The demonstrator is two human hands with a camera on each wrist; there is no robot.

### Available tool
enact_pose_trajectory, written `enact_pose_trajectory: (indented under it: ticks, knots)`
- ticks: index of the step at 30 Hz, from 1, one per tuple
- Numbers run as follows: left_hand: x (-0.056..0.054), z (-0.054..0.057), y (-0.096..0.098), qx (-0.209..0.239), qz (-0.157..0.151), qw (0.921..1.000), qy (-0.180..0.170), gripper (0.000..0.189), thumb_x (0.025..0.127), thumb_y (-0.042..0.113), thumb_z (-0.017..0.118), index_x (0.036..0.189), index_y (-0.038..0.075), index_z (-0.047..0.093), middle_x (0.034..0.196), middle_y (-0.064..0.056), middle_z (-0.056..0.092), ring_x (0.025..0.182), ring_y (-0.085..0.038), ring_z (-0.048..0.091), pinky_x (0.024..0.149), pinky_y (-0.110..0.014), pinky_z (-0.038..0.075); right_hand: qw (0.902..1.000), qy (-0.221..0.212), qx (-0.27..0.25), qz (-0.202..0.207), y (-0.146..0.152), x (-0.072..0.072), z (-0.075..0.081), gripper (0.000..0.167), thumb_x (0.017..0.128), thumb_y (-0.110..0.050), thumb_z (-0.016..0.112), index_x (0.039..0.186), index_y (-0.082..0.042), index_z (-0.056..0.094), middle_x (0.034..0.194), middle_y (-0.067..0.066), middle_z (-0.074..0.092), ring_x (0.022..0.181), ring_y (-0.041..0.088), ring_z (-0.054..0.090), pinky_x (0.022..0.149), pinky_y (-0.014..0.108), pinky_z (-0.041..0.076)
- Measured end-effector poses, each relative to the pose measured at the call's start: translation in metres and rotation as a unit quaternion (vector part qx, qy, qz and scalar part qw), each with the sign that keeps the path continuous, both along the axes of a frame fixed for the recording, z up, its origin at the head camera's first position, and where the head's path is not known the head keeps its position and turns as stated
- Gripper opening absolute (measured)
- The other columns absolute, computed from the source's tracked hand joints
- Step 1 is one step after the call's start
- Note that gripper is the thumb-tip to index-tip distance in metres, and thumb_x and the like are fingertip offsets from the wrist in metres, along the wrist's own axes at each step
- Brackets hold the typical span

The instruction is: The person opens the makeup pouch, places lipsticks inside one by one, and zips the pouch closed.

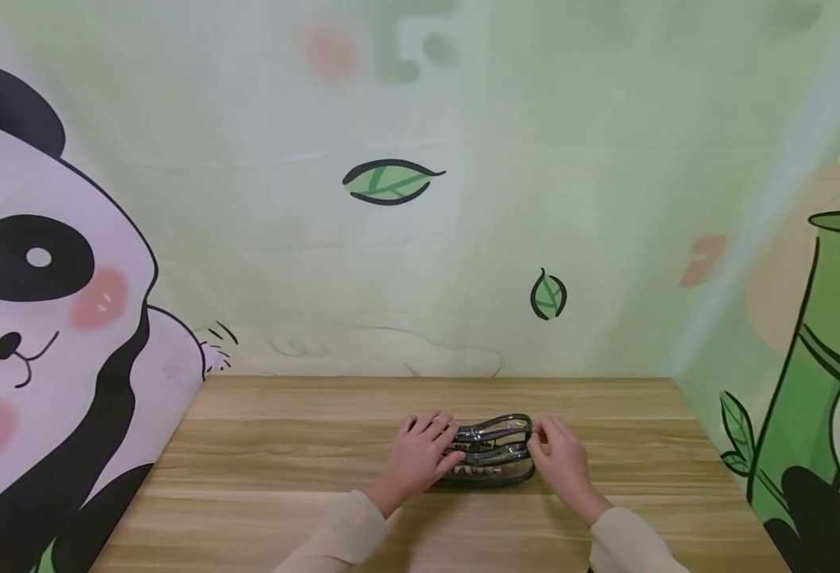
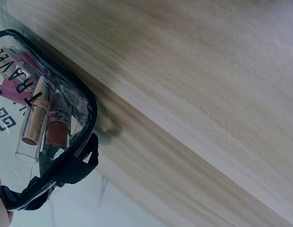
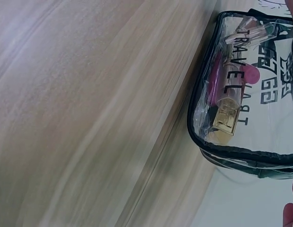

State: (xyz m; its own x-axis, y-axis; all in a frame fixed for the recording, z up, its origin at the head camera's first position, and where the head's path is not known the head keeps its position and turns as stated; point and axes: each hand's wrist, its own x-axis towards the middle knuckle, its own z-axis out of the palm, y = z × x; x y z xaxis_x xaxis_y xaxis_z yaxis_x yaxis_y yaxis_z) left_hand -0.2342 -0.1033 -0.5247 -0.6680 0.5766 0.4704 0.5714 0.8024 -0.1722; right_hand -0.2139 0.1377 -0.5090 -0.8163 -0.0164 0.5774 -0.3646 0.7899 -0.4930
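Observation:
A clear cosmetics bag (image 1: 491, 471) with black trim and the printed word TRAVEL stands on the wooden table. My left hand (image 1: 420, 454) rests over its left end, fingers extended and thumb toward the front. At the upper right corner, my right hand (image 1: 561, 460) has its fingers curled and pinches the bag's edge; what lies between the fingertips is hidden. Through the plastic, the left wrist view shows a lipstick tube (image 2: 36, 118) and a red-brown tube (image 2: 57, 132). A gold-banded tube (image 3: 226, 116) and a pink round piece (image 3: 251, 74) show in the right wrist view.
The wood-grain table (image 1: 283, 454) extends around the bag on both sides. Behind it hangs a pale green backdrop (image 1: 462, 263) with a cartoon panda (image 1: 47, 318) at left and green bamboo (image 1: 814, 382) at right.

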Motion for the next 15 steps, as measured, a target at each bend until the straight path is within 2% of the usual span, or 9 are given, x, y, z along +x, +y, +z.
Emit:
enact_pose_trajectory:
  ticks: [5,10,15]
  knots:
    - [-0.0001,0.0002,-0.0012,0.002,-0.009,0.9998,0.018,0.047,0.084,0.053,0.042,0.115,0.021,0.059,0.121,0.003,0.056,0.115,-0.016,0.049,0.089,-0.040,0.041,0.9998,0.018,0.004,0.009,-0.0037,-0.0010,-0.0010,0.011,0.067,-0.001,0.057,0.069,-0.010,0.051,0.070,-0.004,0.050,0.064,0.006,0.046,0.055,0.021,0.042]
    - [-0.0004,0.0003,-0.0021,-0.007,-0.004,0.9998,0.015,0.048,0.085,0.054,0.039,0.114,0.021,0.059,0.120,0.004,0.056,0.114,-0.016,0.049,0.089,-0.039,0.040,0.9989,0.044,0.002,0.019,-0.0076,-0.0011,-0.0005,0.011,0.067,0.001,0.058,0.070,-0.008,0.053,0.070,-0.003,0.051,0.064,0.007,0.046,0.055,0.021,0.043]
    - [-0.0013,0.0002,-0.0035,-0.005,-0.003,0.9998,0.016,0.048,0.086,0.054,0.037,0.113,0.021,0.060,0.118,0.005,0.057,0.113,-0.016,0.049,0.089,-0.038,0.040,0.9990,0.037,-0.007,0.025,-0.0095,-0.0011,0.0010,0.008,0.069,0.000,0.058,0.072,-0.007,0.054,0.071,-0.001,0.053,0.065,0.008,0.049,0.056,0.022,0.046]
